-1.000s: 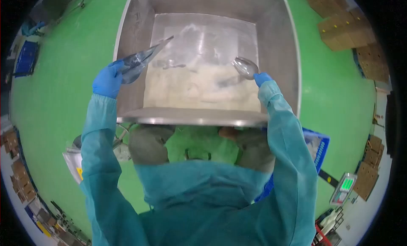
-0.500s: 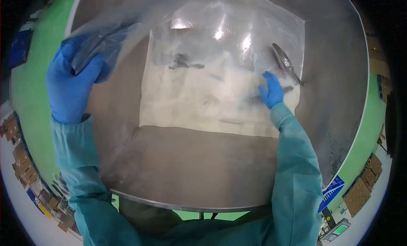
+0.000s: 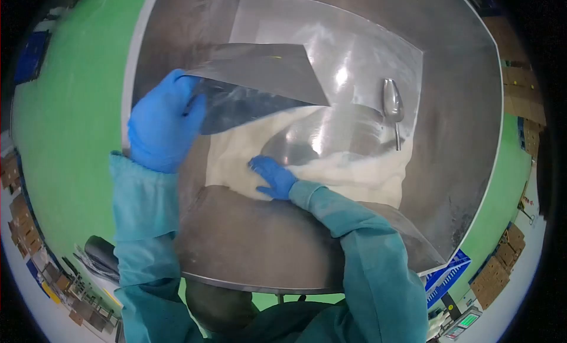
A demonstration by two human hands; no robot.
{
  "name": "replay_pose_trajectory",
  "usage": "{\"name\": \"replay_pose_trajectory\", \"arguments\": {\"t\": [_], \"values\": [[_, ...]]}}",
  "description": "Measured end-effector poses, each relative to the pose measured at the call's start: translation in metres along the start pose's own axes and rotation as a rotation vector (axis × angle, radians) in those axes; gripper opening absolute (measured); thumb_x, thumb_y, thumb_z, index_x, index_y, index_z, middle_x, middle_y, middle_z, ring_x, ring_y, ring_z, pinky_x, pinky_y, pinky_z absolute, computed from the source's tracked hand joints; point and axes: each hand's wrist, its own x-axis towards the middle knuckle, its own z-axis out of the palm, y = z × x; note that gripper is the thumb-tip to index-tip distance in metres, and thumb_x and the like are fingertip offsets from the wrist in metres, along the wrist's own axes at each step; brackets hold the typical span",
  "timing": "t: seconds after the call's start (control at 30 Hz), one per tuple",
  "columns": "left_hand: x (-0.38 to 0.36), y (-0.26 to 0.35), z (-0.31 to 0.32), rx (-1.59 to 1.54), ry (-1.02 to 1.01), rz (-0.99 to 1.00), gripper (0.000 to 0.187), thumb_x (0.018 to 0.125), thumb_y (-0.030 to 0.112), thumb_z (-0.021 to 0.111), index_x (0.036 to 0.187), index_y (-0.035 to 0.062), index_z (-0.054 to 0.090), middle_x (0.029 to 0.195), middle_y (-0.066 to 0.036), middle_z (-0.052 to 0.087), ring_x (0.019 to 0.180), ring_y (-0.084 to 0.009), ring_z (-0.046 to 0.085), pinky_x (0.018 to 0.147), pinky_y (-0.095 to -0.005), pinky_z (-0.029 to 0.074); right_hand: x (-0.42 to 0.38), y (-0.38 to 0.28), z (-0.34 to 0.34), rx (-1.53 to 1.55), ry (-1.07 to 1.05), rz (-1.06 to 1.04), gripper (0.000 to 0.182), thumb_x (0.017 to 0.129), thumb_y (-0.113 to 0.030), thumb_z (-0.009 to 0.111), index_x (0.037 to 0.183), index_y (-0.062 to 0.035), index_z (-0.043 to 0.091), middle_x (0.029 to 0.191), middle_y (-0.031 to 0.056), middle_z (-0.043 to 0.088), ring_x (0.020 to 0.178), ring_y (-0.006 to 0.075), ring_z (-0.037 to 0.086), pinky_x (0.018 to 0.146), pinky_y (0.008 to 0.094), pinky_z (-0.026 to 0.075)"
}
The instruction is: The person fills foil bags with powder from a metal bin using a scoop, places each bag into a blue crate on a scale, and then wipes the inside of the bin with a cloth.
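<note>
My left hand [image 3: 165, 121], in a blue glove, is closed on the edge of a shiny grey bag [image 3: 266, 74]. The bag hangs over the left part of a large metal tub [image 3: 254, 242], its dark inside facing me. My right hand [image 3: 274, 177], also gloved in blue, rests on a layer of off-white powder [image 3: 354, 177] with its fingers spread and nothing gripped. A bare metal patch of the tub floor shows through the powder beyond that hand. To the right lies a metal scoop [image 3: 393, 103], its handle pointing toward me.
The tub's raised walls surround the powder, with a rim [image 3: 260, 285] close to my body. A blue crate [image 3: 449, 278] and a scale with a lit display [image 3: 466, 320] stand outside at lower right. Cardboard boxes [image 3: 493, 278] are further right; green floor [image 3: 71, 148] lies left.
My right hand has moved left across the powder, and bare metal now shows behind it. My left hand has moved right and down with the bag. The scoop has turned more upright in view.
</note>
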Motion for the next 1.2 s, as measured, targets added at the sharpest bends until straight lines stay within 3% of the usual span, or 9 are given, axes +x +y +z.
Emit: {"name": "replay_pose_trajectory", "arguments": {"t": [0.07,0.27,0.4,0.5,0.77,0.93,1.0,1.13,1.2], "values": [[-0.002,-0.002,0.006,0.030,-0.028,0.008,0.025,0.080,0.005,0.061,0.105,0.0023,0.061,0.100,-0.014,0.063,0.087,-0.0236,0.064,0.075,-0.0302,0.049,0.007,0.029,-0.003,-0.056,0.194,0.076,0.068,0.075,-0.027,0.070,0.131,-0.0037,0.041,0.128,0.0170,0.047,0.118,0.0334,0.046,0.098,0.0427,0.038],[-0.005,-0.007,0.012,-0.220,0.030,-0.106,0.026,0.080,0.013,0.058,0.105,0.0097,0.062,0.077,-0.015,0.062,0.070,-0.0337,0.061,0.063,-0.0402,0.049,0.077,0.134,-0.085,-0.434,0.432,0.599,0.068,0.085,-0.038,0.054,0.136,0.0014,0.033,0.141,0.0234,0.033,0.132,0.0375,0.027,0.111,0.0437,0.017],[0.000,0.001,-0.001,-0.180,-0.057,-0.182,0.027,0.081,0.006,0.057,0.108,0.0083,0.063,0.088,-0.017,0.065,0.072,-0.0275,0.066,0.067,-0.0335,0.051,0.107,0.089,-0.002,-0.376,0.041,0.373,0.071,0.084,-0.044,0.055,0.135,0.0009,0.035,0.139,0.0245,0.035,0.129,0.0405,0.031,0.109,0.0450,0.024],[-0.004,-0.001,0.003,-0.119,-0.006,-0.134,0.026,0.081,0.008,0.058,0.106,0.0088,0.063,0.085,-0.016,0.065,0.070,-0.0301,0.065,0.066,-0.0347,0.051,0.088,-0.020,0.031,-0.177,0.183,0.015,0.061,0.087,-0.042,0.052,0.132,-0.0012,0.041,0.136,0.0222,0.039,0.125,0.0367,0.038,0.105,0.0436,0.029],[-0.014,0.000,0.009,-0.157,-0.015,-0.090,0.023,0.080,0.014,0.057,0.103,0.0112,0.063,0.071,-0.016,0.062,0.066,-0.0339,0.061,0.060,-0.0413,0.049,0.143,0.088,-0.071,-0.339,0.388,0.416,0.050,0.092,-0.036,0.045,0.130,-0.0030,0.043,0.134,0.0172,0.043,0.124,0.0299,0.041,0.103,0.0407,0.033],[-0.009,0.011,0.002,-0.367,-0.141,-0.191,0.031,0.082,0.001,0.053,0.112,0.0035,0.060,0.090,-0.014,0.066,0.082,-0.0157,0.063,0.075,-0.0289,0.048,0.113,-0.062,-0.051,0.036,-0.115,0.127,0.046,0.094,-0.034,0.043,0.130,-0.0041,0.045,0.136,0.0149,0.044,0.125,0.0268,0.042,0.103,0.0397,0.034],[-0.018,0.008,0.012,-0.439,-0.023,-0.118,0.029,0.082,0.003,0.053,0.109,0.0060,0.062,0.071,-0.014,0.063,0.063,-0.0191,0.062,0.062,-0.0306,0.047,0.066,-0.030,0.005,-0.164,0.223,-0.195,0.048,0.089,-0.035,0.051,0.127,-0.0053,0.049,0.128,0.0157,0.050,0.122,0.0326,0.044,0.104,0.0455,0.032],[-0.018,-0.004,0.013,-0.435,-0.118,-0.182,0.028,0.082,0.001,0.053,0.109,0.0017,0.062,0.071,-0.006,0.060,0.065,-0.0051,0.052,0.061,-0.0229,0.045,-0.052,0.075,-0.065,0.017,-0.184,0.197,0.035,0.080,-0.025,0.060,0.113,-0.0111,0.060,0.117,0.0129,0.057,0.108,0.0329,0.053,0.095,0.0446,0.040],[-0.019,-0.002,0.012,-0.533,-0.152,-0.269,0.029,0.082,0.000,0.053,0.110,0.0012,0.061,0.074,-0.006,0.061,0.067,-0.0061,0.054,0.063,-0.0228,0.046,-0.096,0.077,-0.158,-0.179,0.036,0.191,0.028,0.076,-0.019,0.060,0.102,-0.0108,0.062,0.107,0.0138,0.058,0.101,0.0352,0.053,0.089,0.0437,0.041]]}}
